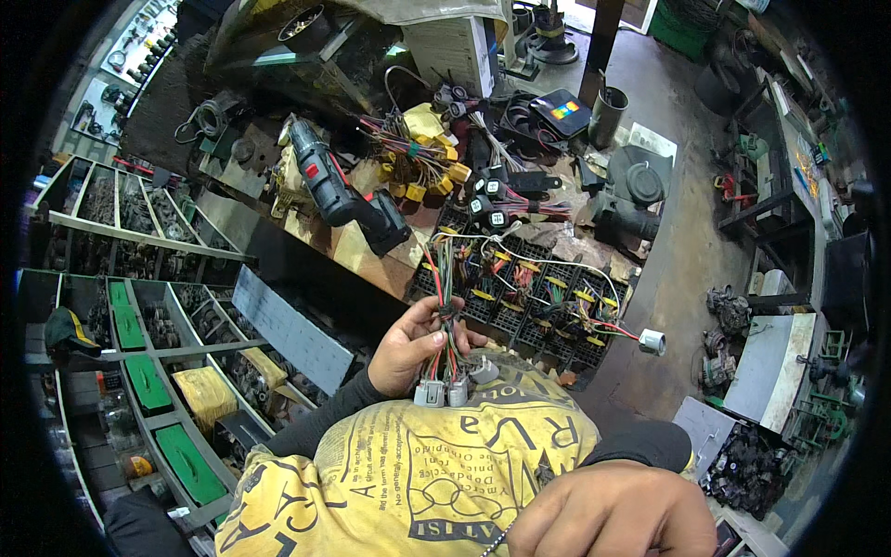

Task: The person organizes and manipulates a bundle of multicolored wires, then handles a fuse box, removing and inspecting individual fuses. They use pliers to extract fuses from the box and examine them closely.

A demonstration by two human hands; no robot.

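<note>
My left hand [410, 351] is closed round a wiring harness [449, 320], a bundle of red, green and dark wires bound in the middle, in front of my yellow shirt. Grey plug connectors [430, 394] hang from its lower end, and loose wire ends stick up above my fingers. Low at the right, close to the camera, my right hand [617, 511] is curled into a fist. Its fingertips are hidden, so what they may hold cannot be made out. A thin beaded cord [498, 542] shows beside it against the shirt.
A cordless drill [325, 176] lies on the bench beyond my left hand. Yellow connectors with wires [418, 158], black plugs [492, 204] and a black compartment tray [520, 306] are near it. A white plug [652, 343] overhangs at the right. Parts shelves [153, 353] stand left.
</note>
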